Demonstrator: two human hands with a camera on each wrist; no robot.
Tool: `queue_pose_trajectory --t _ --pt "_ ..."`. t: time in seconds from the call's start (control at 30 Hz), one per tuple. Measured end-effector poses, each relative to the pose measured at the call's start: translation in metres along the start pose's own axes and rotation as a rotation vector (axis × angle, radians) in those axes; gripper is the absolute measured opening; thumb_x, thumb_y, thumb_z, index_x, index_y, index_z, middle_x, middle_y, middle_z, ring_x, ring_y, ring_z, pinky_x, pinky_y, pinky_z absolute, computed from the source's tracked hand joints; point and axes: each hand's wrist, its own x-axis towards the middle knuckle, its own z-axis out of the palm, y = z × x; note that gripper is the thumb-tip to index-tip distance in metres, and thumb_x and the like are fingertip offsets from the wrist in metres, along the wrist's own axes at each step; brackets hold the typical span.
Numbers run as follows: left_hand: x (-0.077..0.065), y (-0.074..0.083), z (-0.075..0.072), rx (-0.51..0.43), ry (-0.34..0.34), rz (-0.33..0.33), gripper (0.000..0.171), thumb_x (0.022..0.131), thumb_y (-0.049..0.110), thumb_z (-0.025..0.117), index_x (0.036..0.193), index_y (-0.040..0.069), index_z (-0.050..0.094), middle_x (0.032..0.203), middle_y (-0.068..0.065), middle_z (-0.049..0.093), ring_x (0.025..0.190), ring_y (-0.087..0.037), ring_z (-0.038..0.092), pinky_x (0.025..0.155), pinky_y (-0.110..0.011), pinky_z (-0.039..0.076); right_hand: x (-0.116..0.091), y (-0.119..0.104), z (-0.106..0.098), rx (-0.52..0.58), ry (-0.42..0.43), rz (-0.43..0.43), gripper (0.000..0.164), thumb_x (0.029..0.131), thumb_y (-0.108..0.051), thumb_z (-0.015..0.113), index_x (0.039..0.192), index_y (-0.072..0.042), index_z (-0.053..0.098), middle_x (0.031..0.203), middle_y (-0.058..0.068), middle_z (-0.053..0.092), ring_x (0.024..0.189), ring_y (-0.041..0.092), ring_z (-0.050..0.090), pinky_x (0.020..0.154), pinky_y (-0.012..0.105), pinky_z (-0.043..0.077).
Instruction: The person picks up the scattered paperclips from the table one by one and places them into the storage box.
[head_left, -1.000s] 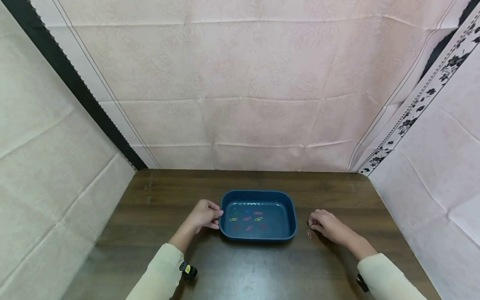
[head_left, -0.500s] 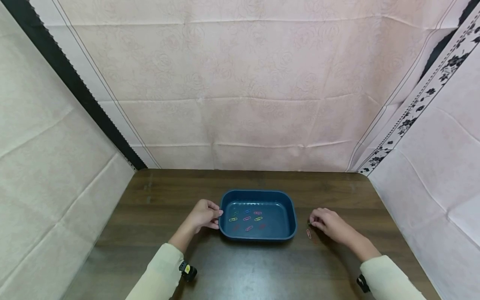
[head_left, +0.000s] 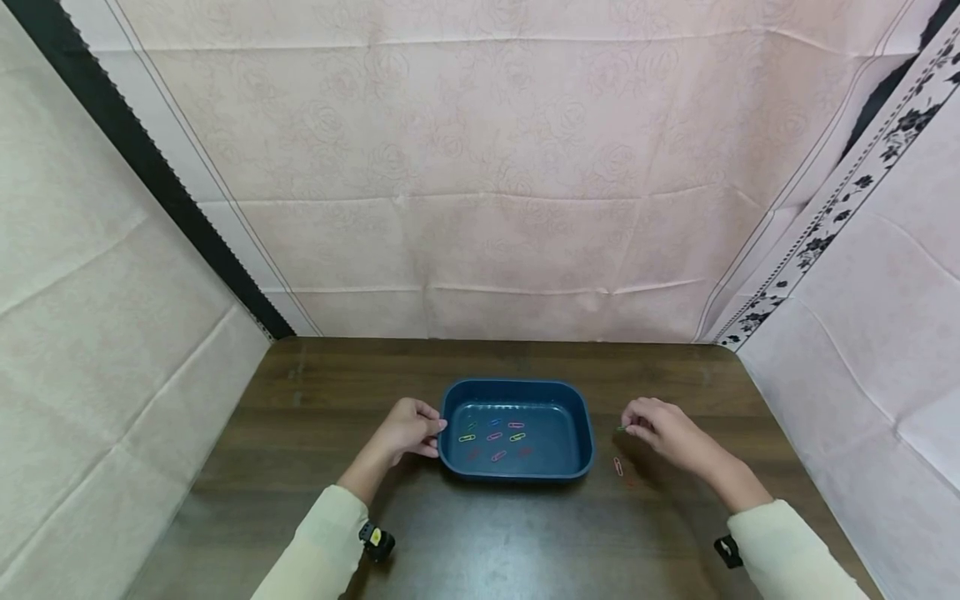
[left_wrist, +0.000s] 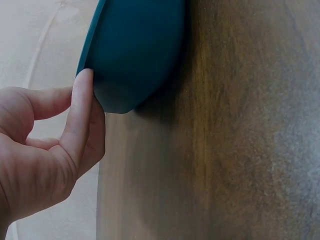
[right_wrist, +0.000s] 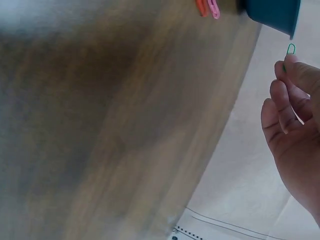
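Observation:
A dark blue tray (head_left: 551,385) stands on the wooden table, with several paper clips in yellow, pink, red, blue and green lying spread over its floor. My left hand (head_left: 408,432) pinches the tray's left rim between thumb and fingers, seen close in the left wrist view. To the right of the tray, my right hand (head_left: 666,429) pinches a green paper clip (right_wrist: 291,47) by one end, its loop sticking out past the fingertips. Below that hand, a pink paper clip (head_left: 618,467) and a red paper clip (right_wrist: 201,7) lie on the table.
The brown wooden table (head_left: 495,542) reaches back to a pale patterned cloth (head_left: 480,167) hanging behind it. White cloths hang at the left and right sides. A dark strap device (head_left: 377,540) sits on the left wrist, another on the right.
My right hand has risen a little off the table and moved slightly away from me, with the green paper clip in its fingers. The left hand and tray have stayed put.

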Motion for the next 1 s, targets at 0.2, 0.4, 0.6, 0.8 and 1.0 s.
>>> queue_pose_trajectory --t 0.2,0.4,0.6,0.8,1.0 --pt "0.001 0.0 0.001 -0.002 -0.003 -0.006 0.022 0.101 0.008 0.066 0.116 -0.007 0.061 0.098 -0.023 0.065 0.069 -0.021 0.065 0.066 -0.034 0.066 0.009 -0.003 -0.006 -0.008 0.008 -0.03 0.02 0.088 0.001 0.077 0.093 -0.015 0.066 0.087 -0.011 0.061 0.079 0.001 0.053 0.064 0.023 0.052" --pt "0.001 0.0 0.002 0.002 -0.001 -0.003 0.022 0.101 0.008 0.066 0.115 -0.007 0.06 0.095 -0.021 0.065 0.069 -0.022 0.065 0.066 -0.034 0.066 0.018 -0.012 -0.009 -0.003 0.01 -0.041 0.018 0.09 0.0 0.076 0.094 -0.014 0.066 0.088 -0.011 0.061 0.079 0.0 0.053 0.065 0.023 0.053" --pt "0.001 0.0 0.001 0.001 -0.001 -0.007 0.022 0.1 0.007 0.067 0.116 -0.007 0.061 0.095 -0.02 0.065 0.068 -0.022 0.065 0.066 -0.034 0.066 0.027 -0.022 -0.01 0.03 0.019 -0.052 0.017 0.089 0.0 0.077 0.094 -0.013 0.068 0.089 -0.01 0.062 0.08 0.0 0.054 0.066 0.023 0.054" --pt "0.0 -0.001 0.001 -0.007 -0.004 -0.01 0.022 0.1 0.007 0.066 0.115 -0.008 0.061 0.096 -0.021 0.065 0.068 -0.022 0.064 0.066 -0.034 0.066 0.037 -0.031 -0.01 0.072 -0.026 -0.046 0.015 0.091 -0.002 0.076 0.095 -0.015 0.068 0.091 -0.009 0.064 0.082 0.001 0.056 0.068 0.022 0.055" --pt "-0.001 0.0 0.0 -0.003 -0.003 0.001 0.02 0.101 0.007 0.066 0.114 -0.008 0.061 0.094 -0.021 0.064 0.067 -0.021 0.064 0.065 -0.034 0.066 0.049 -0.039 -0.012 0.117 -0.11 -0.03 0.009 0.097 -0.007 0.071 0.099 -0.015 0.069 0.095 -0.007 0.067 0.085 0.004 0.059 0.073 0.023 0.058"
